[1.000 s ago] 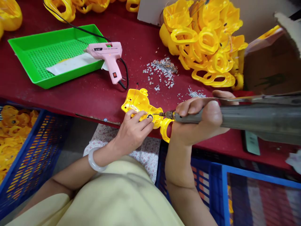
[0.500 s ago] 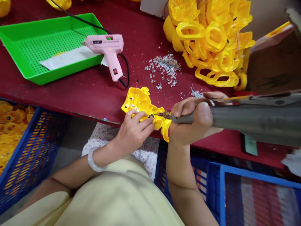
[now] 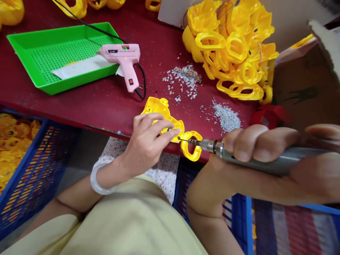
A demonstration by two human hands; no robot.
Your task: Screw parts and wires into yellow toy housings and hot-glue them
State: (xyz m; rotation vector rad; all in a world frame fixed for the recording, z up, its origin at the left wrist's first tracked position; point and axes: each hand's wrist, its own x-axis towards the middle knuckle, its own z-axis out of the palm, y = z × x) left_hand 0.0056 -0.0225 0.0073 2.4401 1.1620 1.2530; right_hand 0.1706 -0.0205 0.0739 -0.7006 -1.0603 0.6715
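Note:
My left hand (image 3: 148, 143) rests over a yellow plastic shell (image 3: 160, 105) at the table edge, its bent fingers holding the shell down. A small dark round part shows between those fingers. A thin red wire stands up from the shell's far side. In my right hand (image 3: 255, 141) is a grey electric screwdriver (image 3: 284, 161), gripped around its body. Its thin bit points left, with the tip close to my left fingertips and a small dark piece. A yellow ring-shaped part (image 3: 198, 154) lies under the bit, beside the shell.
A pink glue gun (image 3: 129, 71) leans on a green tray (image 3: 71, 83). Beyond the shell lie loose screws (image 3: 227, 115) and small metal pieces (image 3: 187, 76). Yellow shells (image 3: 236, 49) are piled at the back right. Blue crates (image 3: 34, 177) flank my lap.
My right hand has drawn the screwdriver back to the right and nearer the camera, uncovering the screw pile and yellow ring. My left fingers have shifted slightly on the shell.

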